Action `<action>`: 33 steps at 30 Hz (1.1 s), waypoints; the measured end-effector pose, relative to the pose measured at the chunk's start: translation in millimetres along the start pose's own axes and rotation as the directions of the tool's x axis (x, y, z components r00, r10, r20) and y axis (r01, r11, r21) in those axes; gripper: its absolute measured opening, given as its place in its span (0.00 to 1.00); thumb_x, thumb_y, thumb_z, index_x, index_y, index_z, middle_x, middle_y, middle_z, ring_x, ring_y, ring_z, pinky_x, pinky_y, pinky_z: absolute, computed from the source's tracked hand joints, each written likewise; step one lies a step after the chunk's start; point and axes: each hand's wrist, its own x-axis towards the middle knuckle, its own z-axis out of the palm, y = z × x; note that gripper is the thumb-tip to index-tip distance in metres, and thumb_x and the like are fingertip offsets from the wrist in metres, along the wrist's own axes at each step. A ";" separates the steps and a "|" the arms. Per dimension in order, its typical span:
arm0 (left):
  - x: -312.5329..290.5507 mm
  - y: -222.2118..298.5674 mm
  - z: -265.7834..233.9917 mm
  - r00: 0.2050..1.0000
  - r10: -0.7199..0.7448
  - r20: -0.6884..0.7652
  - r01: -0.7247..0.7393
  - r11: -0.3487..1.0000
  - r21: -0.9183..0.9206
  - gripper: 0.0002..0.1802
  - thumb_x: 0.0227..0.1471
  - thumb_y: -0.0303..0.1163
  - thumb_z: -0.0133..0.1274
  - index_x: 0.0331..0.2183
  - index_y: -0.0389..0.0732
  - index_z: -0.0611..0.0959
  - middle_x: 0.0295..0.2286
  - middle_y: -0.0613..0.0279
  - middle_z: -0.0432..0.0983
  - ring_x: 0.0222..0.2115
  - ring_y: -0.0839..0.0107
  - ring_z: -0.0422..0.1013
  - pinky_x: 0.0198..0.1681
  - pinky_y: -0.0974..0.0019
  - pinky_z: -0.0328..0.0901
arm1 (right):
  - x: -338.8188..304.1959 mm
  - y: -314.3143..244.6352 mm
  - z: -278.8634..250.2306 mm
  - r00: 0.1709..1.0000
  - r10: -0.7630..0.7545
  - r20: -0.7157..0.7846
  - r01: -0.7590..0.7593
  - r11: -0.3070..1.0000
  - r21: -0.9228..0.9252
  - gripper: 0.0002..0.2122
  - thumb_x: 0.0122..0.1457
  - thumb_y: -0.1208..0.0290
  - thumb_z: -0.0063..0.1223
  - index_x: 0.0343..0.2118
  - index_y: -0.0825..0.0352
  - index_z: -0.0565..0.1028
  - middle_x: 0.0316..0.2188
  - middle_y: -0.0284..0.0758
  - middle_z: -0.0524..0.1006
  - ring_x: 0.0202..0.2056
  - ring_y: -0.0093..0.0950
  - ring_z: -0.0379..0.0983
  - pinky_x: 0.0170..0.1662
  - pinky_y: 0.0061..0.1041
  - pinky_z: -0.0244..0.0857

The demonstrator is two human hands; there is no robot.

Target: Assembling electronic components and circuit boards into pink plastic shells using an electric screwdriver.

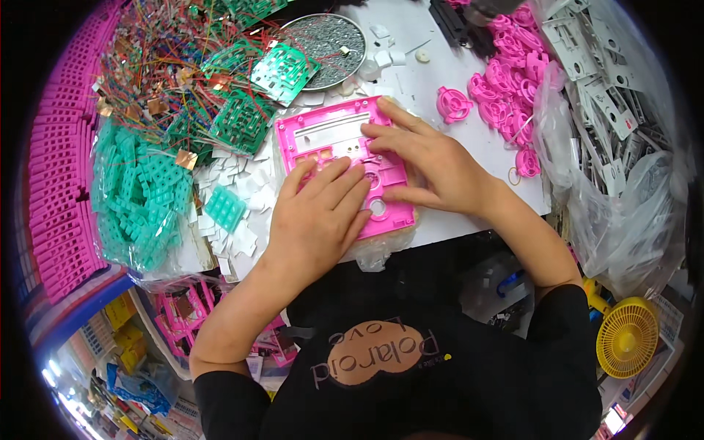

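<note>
A pink plastic casing [400,212], rectangular with a slot and round openings, lies in front of me on a clear plastic bag. My left hand [315,213] rests across its lower left part, fingers extended over the inside and thumb apart; whatever lies beneath the fingertips is hidden. Over the right edge reaches my right hand [440,165], gripping the casing with one fingertip at the top right corner, others inside, and the thumb lower down. Close to my left hand, a teal rubber keypad [225,208] lies on small white pieces [253,196].
Wired green circuit boards [242,121] are heaped at the far left, above bagged teal keypads [139,194]. A round tray of small metal parts [334,44] sits at the back. Pink ring-shaped parts [502,81] and bagged white-grey parts [609,110] lie right. A yellow fan [627,337] stands lower right.
</note>
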 end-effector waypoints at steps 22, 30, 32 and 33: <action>-2.1 -6.9 -6.1 0.983 -0.144 -0.115 0.102 0.944 -0.315 0.16 0.52 0.24 0.57 0.45 0.42 0.83 0.47 0.58 0.80 0.53 0.59 0.73 0.62 0.49 0.54 | 32.4 92.1 -63.7 0.854 0.323 -0.407 -0.488 0.767 -0.416 0.07 0.57 0.68 0.55 0.32 0.66 0.80 0.30 0.42 0.81 0.35 0.45 0.78 0.40 0.42 0.71; -31.7 -8.0 -16.5 0.877 -0.290 -0.384 0.179 0.937 -0.299 0.12 0.49 0.19 0.57 0.39 0.36 0.85 0.38 0.54 0.82 0.42 0.56 0.76 0.52 0.54 0.64 | 27.4 90.5 -106.3 0.871 0.361 -0.332 -0.488 0.705 -0.514 0.08 0.53 0.75 0.54 0.34 0.66 0.82 0.30 0.45 0.81 0.35 0.45 0.79 0.41 0.41 0.72; -39.0 -11.1 -14.9 0.861 -0.322 -0.393 0.208 0.929 -0.305 0.12 0.49 0.19 0.57 0.38 0.35 0.84 0.38 0.54 0.82 0.42 0.56 0.76 0.52 0.54 0.64 | 33.2 90.3 -102.2 0.870 0.376 -0.319 -0.493 0.651 -0.577 0.08 0.52 0.74 0.54 0.33 0.67 0.82 0.31 0.45 0.82 0.35 0.45 0.79 0.40 0.42 0.72; -40.9 -13.2 -14.2 0.855 -0.339 -0.392 0.219 0.922 -0.319 0.12 0.49 0.19 0.57 0.38 0.35 0.84 0.38 0.54 0.82 0.41 0.56 0.76 0.52 0.54 0.64 | 37.7 89.4 -96.9 0.855 0.400 -0.330 -0.516 0.589 -0.623 0.08 0.52 0.73 0.54 0.32 0.67 0.82 0.31 0.45 0.82 0.35 0.46 0.80 0.40 0.43 0.73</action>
